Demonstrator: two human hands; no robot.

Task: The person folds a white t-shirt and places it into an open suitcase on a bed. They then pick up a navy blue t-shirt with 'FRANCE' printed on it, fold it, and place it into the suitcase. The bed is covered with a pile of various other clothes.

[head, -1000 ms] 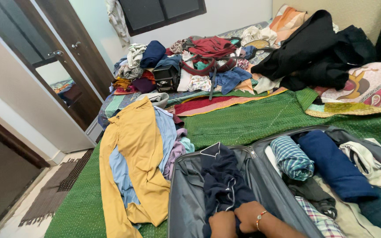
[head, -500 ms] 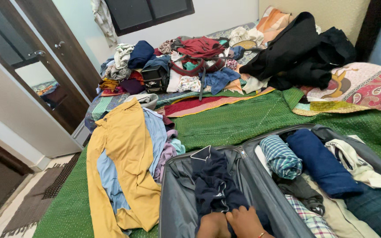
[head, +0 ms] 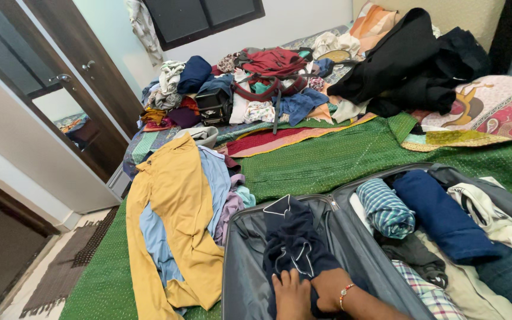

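Both hands, left [head: 291, 294] and right [head: 329, 289], lie flat with fingers together on the navy garment [head: 294, 246], pressing it into the open grey suitcase [head: 244, 261] half. Probably squashing it so it sits low; the other half's already stuffed with rolled clothes [head: 413, 210].

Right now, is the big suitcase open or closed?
Open. The grey suitcase lies flat on the green bedspread, both halves showing clothes, with both hands pressing the navy garment.
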